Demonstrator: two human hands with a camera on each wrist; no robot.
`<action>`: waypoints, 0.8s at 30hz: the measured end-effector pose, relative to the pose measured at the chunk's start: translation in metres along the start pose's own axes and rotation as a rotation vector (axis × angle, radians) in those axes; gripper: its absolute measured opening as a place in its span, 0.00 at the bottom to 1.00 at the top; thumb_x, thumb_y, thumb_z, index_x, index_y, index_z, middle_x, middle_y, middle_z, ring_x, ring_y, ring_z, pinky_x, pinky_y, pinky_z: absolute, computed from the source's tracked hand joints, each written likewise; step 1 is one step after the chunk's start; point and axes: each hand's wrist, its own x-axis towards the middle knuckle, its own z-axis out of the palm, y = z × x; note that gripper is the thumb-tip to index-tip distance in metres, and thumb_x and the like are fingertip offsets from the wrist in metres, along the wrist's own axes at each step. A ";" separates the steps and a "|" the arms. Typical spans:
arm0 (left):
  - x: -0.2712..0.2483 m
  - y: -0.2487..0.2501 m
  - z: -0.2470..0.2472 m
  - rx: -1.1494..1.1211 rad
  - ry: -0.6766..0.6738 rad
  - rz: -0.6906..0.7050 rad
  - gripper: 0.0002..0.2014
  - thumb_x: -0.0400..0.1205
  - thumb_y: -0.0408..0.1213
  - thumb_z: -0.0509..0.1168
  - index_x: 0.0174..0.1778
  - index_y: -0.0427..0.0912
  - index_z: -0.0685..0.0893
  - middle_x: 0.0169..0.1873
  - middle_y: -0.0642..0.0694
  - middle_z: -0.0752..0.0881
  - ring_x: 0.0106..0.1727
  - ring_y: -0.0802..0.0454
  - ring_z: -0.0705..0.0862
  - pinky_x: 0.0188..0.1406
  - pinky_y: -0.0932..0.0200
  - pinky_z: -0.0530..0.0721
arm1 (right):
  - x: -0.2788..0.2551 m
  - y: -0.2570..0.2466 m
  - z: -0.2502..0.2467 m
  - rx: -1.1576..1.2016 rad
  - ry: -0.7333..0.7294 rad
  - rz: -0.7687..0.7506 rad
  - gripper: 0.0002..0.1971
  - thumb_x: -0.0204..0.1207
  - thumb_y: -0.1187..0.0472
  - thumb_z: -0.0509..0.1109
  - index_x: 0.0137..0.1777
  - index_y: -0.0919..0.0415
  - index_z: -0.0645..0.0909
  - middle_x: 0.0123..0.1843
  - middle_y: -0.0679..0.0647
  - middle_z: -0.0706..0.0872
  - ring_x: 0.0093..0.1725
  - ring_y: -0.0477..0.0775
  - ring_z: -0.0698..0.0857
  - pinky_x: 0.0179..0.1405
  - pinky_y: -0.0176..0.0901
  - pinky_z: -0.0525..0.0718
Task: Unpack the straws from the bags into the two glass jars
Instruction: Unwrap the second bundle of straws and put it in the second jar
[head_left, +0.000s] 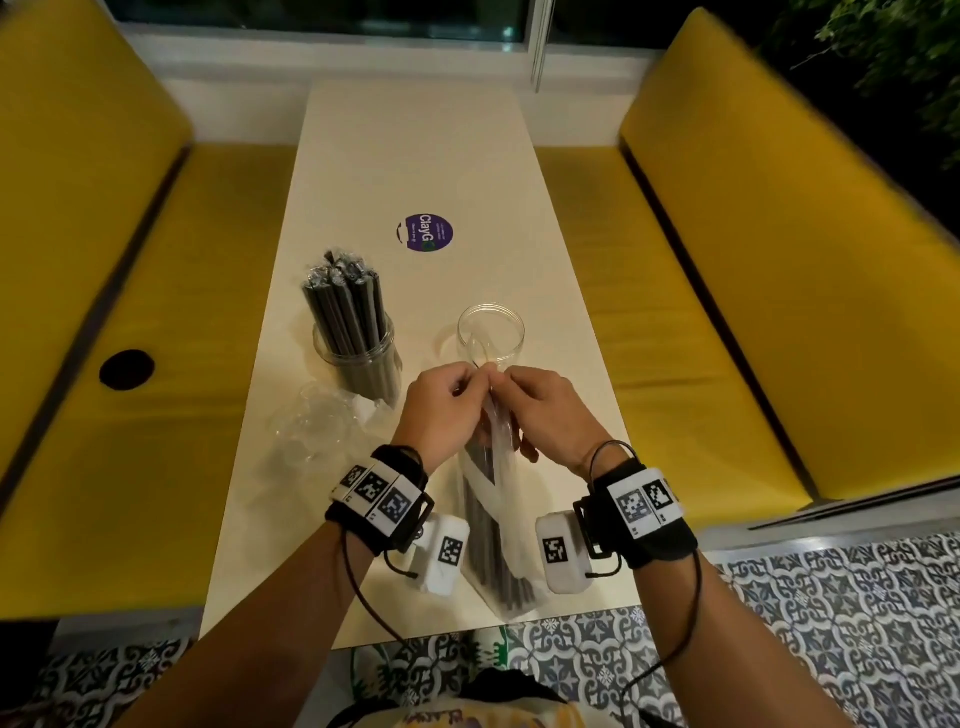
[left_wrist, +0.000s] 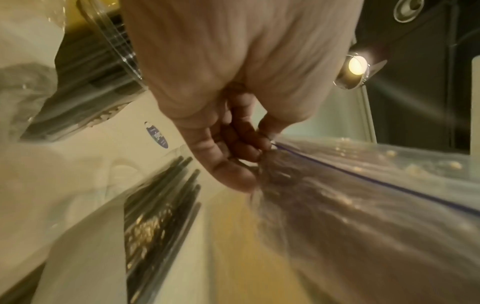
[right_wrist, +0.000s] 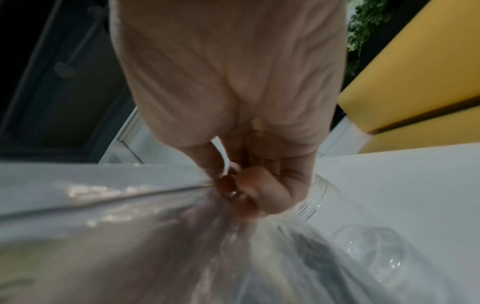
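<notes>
Clear bag (head_left: 488, 499) of dark straws, apparently upright; one jar (head_left: 358, 358) filled, other jar (head_left: 491, 332) empty

Table (head_left: 363, 545): straw jar (head_left: 363, 364), empty jar (head_left: 491, 332), crumpled bag (head_left: 317, 431), sticker (head_left: 429, 232).

Clear glossy plastic bag (head_left: 498, 519), clear glass jar (head_left: 491, 332), smooth matt cream table (head_left: 415, 156)

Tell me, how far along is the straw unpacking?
About halfway. The left jar already holds a bundle of dark straws, with an emptied bag crumpled beside it. Both the left hand and right hand pinch the top of the second bag, straws inside. The right jar is empty.
</notes>
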 end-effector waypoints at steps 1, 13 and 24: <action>0.000 0.000 0.000 -0.048 -0.028 -0.037 0.24 0.88 0.56 0.67 0.35 0.40 0.86 0.31 0.42 0.91 0.35 0.40 0.93 0.45 0.36 0.95 | 0.001 0.001 0.000 -0.001 0.032 -0.022 0.24 0.91 0.49 0.61 0.44 0.70 0.81 0.31 0.61 0.84 0.19 0.51 0.80 0.23 0.45 0.80; 0.001 0.000 -0.005 -0.156 0.019 -0.114 0.22 0.92 0.49 0.66 0.39 0.36 0.85 0.29 0.39 0.92 0.32 0.38 0.92 0.51 0.36 0.96 | 0.015 0.021 -0.011 0.020 0.434 0.082 0.22 0.93 0.48 0.55 0.39 0.59 0.73 0.32 0.61 0.83 0.21 0.53 0.85 0.17 0.41 0.77; -0.004 0.005 0.009 -0.078 -0.127 -0.062 0.19 0.93 0.47 0.63 0.42 0.37 0.83 0.30 0.39 0.92 0.31 0.30 0.91 0.43 0.32 0.91 | -0.007 0.009 -0.017 -0.051 0.096 0.007 0.23 0.84 0.44 0.72 0.35 0.61 0.82 0.27 0.50 0.83 0.23 0.41 0.79 0.26 0.32 0.77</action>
